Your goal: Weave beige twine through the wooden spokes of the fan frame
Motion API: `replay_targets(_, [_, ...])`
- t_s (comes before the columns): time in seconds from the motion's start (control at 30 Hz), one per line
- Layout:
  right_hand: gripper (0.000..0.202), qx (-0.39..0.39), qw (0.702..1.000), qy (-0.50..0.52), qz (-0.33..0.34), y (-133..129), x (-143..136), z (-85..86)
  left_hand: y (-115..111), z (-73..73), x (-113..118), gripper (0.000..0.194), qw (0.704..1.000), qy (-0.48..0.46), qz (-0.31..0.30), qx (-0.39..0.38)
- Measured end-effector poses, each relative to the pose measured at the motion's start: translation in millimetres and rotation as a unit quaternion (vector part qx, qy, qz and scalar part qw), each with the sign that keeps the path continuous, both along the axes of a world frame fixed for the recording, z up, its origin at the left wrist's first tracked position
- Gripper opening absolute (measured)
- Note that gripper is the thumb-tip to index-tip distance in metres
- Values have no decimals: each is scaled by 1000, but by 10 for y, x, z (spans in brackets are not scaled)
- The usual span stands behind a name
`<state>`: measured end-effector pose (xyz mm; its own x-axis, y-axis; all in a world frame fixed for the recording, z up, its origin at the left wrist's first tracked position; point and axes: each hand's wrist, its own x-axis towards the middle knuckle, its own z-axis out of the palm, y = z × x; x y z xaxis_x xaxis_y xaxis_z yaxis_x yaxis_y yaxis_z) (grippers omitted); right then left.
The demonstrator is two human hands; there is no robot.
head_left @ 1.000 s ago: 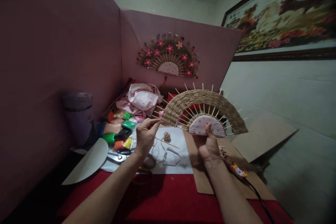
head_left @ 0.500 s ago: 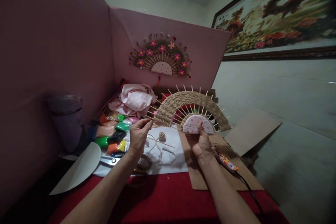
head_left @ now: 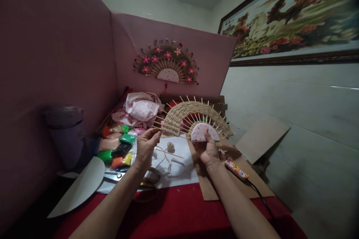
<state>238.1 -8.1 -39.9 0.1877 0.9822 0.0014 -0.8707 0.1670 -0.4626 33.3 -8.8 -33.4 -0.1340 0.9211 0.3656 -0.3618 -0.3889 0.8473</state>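
A woven fan (head_left: 193,110) with thin sticks radiating through it is held up over the table. My right hand (head_left: 207,149) grips its fabric-covered half-round base, thumb on the front and fingers behind. At the fan's left end, my left hand (head_left: 146,147) pinches with thumb and forefinger at the tip of the lowest stick. Beneath the fan, a small ball of twine (head_left: 170,147) and a loose thin stick lie on white paper (head_left: 182,171). A finished-looking fan with pink flowers (head_left: 168,61) hangs on the pink panel behind.
Coloured clay packets (head_left: 117,145) and scissors (head_left: 119,176) lie left, near a white half-disc (head_left: 80,188). Pink cloth (head_left: 141,106) is heaped behind them. A patterned corded tool (head_left: 235,168) rests on cardboard (head_left: 209,190) at right. A purple container (head_left: 66,134) stands far left.
The whole view has shifted slightly, so the scene sits further left. Both hands keep their places on the fan, which appears turned a little.
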Motion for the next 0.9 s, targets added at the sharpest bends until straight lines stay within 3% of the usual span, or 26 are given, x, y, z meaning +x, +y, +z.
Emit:
replay_targets(0.23, [25,-19,1000,11,8,182,-126,38,26,26,-52,27,996,-76,-1,-40])
replay_targets(0.4, [30,-15,999,-10,35,295,-199,-74,33,40,-64,27,994,-98,7,-42])
replay_targets(0.6, [37,-3,997,-69,43,276,-221,-220,45,16,-59,26,993,-98,19,-59])
replay_targets(0.9, [43,17,995,-84,52,197,-175,-178,-10,59,-33,26,993,-97,-9,-65])
